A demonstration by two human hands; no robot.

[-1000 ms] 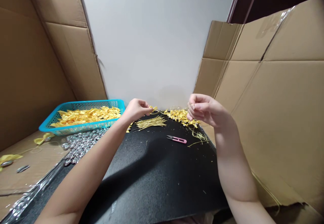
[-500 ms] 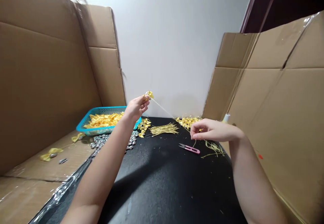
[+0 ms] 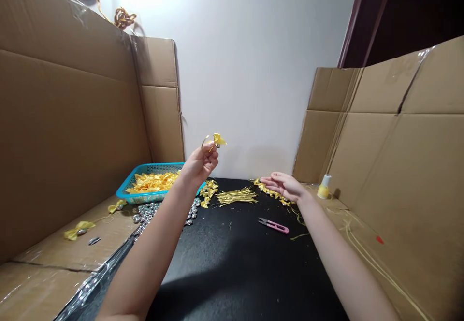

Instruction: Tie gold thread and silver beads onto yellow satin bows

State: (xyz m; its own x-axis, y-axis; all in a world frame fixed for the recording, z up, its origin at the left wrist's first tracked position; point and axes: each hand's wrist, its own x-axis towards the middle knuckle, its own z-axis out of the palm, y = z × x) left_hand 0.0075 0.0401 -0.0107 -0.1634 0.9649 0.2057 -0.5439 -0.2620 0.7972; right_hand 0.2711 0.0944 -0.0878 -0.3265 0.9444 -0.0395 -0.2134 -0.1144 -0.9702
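Observation:
My left hand (image 3: pixel 201 164) is raised in front of the wall, thumb and fingers closed on a yellow ribbon bow (image 3: pixel 219 140). A silver bead shows at the bow's middle, and a thin gold tie curls up beside it. My right hand (image 3: pixel 282 185) hangs over the far right of the black table, fingers stretched out and nothing seen in them. Beneath it lies a pile of finished yellow bows (image 3: pixel 270 191). Pink thread snips (image 3: pixel 274 225) rest on the table nearer to me. Between the hands lies a bundle of gold twist ties (image 3: pixel 237 196).
A blue basket (image 3: pixel 125 195) of yellow ribbon pieces stands at the left, with silver beads (image 3: pixel 147 212) before it. A few bows (image 3: pixel 79 229) lie on cardboard. At right stand a thread spool (image 3: pixel 324 187) and cardboard walls (image 3: pixel 391 152). Loose threads trail there.
The pale thread stretched between my hands no longer shows. My right hand has gone from a pinch to outstretched fingers and moved farther away. The view has tilted up slightly.

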